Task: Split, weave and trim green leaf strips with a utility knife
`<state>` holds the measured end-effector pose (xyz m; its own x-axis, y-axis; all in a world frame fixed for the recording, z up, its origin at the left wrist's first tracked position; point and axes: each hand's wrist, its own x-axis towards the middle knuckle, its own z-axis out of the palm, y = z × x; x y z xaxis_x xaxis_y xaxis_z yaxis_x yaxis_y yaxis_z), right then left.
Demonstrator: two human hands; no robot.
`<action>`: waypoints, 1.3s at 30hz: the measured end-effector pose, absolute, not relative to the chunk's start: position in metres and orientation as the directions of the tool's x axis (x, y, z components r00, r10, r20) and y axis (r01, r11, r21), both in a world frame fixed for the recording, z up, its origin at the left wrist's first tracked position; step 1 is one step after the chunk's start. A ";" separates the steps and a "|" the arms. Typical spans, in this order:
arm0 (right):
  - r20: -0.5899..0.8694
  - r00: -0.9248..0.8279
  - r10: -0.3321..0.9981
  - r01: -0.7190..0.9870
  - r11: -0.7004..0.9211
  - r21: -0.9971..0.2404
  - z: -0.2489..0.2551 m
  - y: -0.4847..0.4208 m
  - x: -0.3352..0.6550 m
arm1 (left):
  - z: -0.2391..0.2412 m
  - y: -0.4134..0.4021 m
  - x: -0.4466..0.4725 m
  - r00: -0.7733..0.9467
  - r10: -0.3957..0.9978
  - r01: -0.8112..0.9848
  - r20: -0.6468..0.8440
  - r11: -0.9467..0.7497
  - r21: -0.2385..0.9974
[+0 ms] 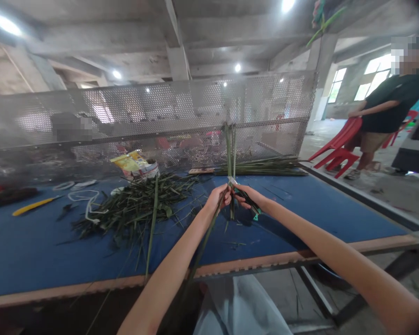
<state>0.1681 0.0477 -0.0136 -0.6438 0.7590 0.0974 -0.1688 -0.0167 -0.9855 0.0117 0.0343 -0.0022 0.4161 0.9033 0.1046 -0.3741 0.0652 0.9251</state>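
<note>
Fingers closed, my left hand [219, 196] grips a long green leaf strip [209, 232] that trails down past the table's front edge. My right hand [248, 197] is wrapped round a dark utility knife [254, 208] with a teal end; its pale tip points at my left fingertips. The two hands almost meet. Just beyond them rises an upright bundle of green stalks [230, 149], its lower ends showing between and below my hands. Whether the strip touches the blade is too small to tell.
A heap of cut leaf strips [139, 200] lies left on the blue table [282, 232]. Nearby are white cord [87, 197], a yellow-handled tool [35, 205] and a yellow bag [132, 163]. Long stalks [265, 166] lie along the perforated metal screen [153, 111]. A person [387, 102] stands by red chairs [342, 144].
</note>
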 end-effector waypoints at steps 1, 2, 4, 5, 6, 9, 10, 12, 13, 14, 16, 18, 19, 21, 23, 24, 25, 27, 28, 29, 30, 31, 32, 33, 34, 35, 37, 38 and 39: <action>0.101 -0.642 0.760 -0.171 -0.013 -0.985 -0.012 0.047 0.168 | -0.003 0.035 0.011 0.399 0.911 -0.371 0.102 0.058 0.927; 0.103 -0.641 0.761 -0.171 -0.011 -0.985 -0.012 0.046 0.167 | -0.003 0.036 0.011 0.398 0.911 -0.368 0.110 0.049 0.928; 0.103 -0.634 0.767 -0.167 -0.005 -0.986 -0.010 0.043 0.167 | -0.005 0.038 0.010 0.399 0.905 -0.369 0.146 0.013 0.929; 0.102 -0.626 0.773 -0.162 0.000 -0.987 -0.010 0.041 0.168 | -0.006 0.038 0.010 0.401 0.901 -0.365 0.165 -0.008 0.931; 0.102 -0.617 0.781 -0.153 0.008 -0.988 -0.010 0.040 0.168 | -0.007 0.038 0.010 0.394 0.902 -0.354 0.177 -0.029 0.935; 0.106 -0.574 0.812 -0.099 0.059 -0.993 -0.010 0.039 0.172 | -0.008 0.038 0.010 0.344 0.919 -0.294 0.192 -0.089 0.952; 0.110 -0.562 0.820 -0.079 0.079 -0.994 -0.010 0.040 0.173 | -0.008 0.037 0.010 0.330 0.926 -0.274 0.187 -0.095 0.957; 0.121 -0.547 0.828 -0.053 0.110 -0.993 -0.011 0.042 0.175 | -0.006 0.036 0.011 0.317 0.933 -0.250 0.172 -0.092 0.964; 0.127 -0.545 0.829 -0.051 0.118 -0.992 -0.012 0.043 0.175 | -0.004 0.035 0.011 0.317 0.934 -0.240 0.164 -0.089 0.967; 0.131 -0.544 0.829 -0.053 0.122 -0.991 -0.013 0.044 0.176 | -0.003 0.034 0.011 0.319 0.935 -0.228 0.157 -0.085 0.970; 0.138 -0.540 0.830 -0.059 0.126 -0.990 -0.015 0.046 0.176 | 0.000 0.032 0.012 0.319 0.936 -0.197 0.148 -0.088 0.976; 0.146 -0.531 0.835 -0.066 0.131 -0.989 -0.015 0.047 0.176 | 0.002 0.029 0.013 0.297 0.942 -0.163 0.156 -0.111 0.980; 0.147 -0.524 0.839 -0.068 0.131 -0.989 -0.015 0.047 0.176 | 0.003 0.028 0.013 0.277 0.946 -0.144 0.170 -0.134 0.981; 0.137 -0.515 0.846 -0.058 0.125 -0.990 -0.015 0.046 0.175 | 0.004 0.027 0.015 0.230 0.952 -0.090 0.204 -0.188 0.978; 0.116 -0.496 0.861 -0.035 0.114 -0.993 -0.014 0.046 0.175 | 0.004 0.026 0.016 0.201 0.953 -0.036 0.227 -0.224 0.974; 0.114 -0.472 0.875 -0.035 0.110 -0.993 -0.013 0.047 0.176 | 0.004 0.026 0.017 0.196 0.954 -0.016 0.229 -0.230 0.973; 0.122 -0.434 0.893 -0.049 0.111 -0.993 -0.012 0.049 0.177 | 0.004 0.026 0.017 0.191 0.955 -0.003 0.227 -0.230 0.973; 0.159 -0.327 0.932 -0.114 0.128 -0.985 -0.010 0.052 0.182 | 0.003 0.025 0.018 0.191 0.956 0.005 0.223 -0.228 0.974; 0.177 -0.276 0.945 -0.148 0.141 -0.979 -0.009 0.054 0.184 | 0.003 0.025 0.018 0.201 0.954 0.003 0.221 -0.226 0.974; 0.192 -0.234 0.953 -0.172 0.153 -0.973 -0.008 0.056 0.187 | 0.003 0.024 0.019 0.220 0.951 -0.004 0.218 -0.223 0.975; 0.201 -0.207 0.957 -0.185 0.164 -0.969 -0.007 0.057 0.189 | 0.003 0.023 0.020 0.245 0.946 -0.014 0.213 -0.217 0.976; 0.205 -0.196 0.959 -0.187 0.169 -0.968 -0.006 0.058 0.190 | 0.002 0.022 0.020 0.274 0.939 -0.024 0.205 -0.207 0.978; 0.207 -0.199 0.958 -0.184 0.171 -0.968 -0.005 0.058 0.191 | 0.002 0.021 0.021 0.301 0.934 -0.034 0.194 -0.192 0.981; 0.207 -0.210 0.956 -0.180 0.170 -0.969 -0.005 0.058 0.191 | 0.002 0.020 0.022 0.321 0.930 -0.044 0.181 -0.176 0.983; 0.206 -0.227 0.952 -0.177 0.168 -0.970 -0.005 0.058 0.191 | 0.002 0.020 0.023 0.332 0.927 -0.054 0.172 -0.163 0.985; 0.206 -0.246 0.947 -0.177 0.165 -0.970 -0.005 0.057 0.190 | 0.002 0.019 0.024 0.337 0.927 -0.065 0.166 -0.153 0.986; 0.208 -0.276 0.938 -0.181 0.162 -0.970 -0.006 0.056 0.188 | 0.002 0.019 0.024 0.343 0.926 -0.083 0.160 -0.139 0.987; 0.213 -0.282 0.935 -0.185 0.164 -0.969 -0.007 0.056 0.187 | 0.001 0.020 0.024 0.343 0.926 -0.090 0.159 -0.136 0.987; 0.217 -0.284 0.934 -0.189 0.168 -0.968 -0.007 0.056 0.187 | 0.001 0.020 0.024 0.345 0.925 -0.093 0.158 -0.134 0.987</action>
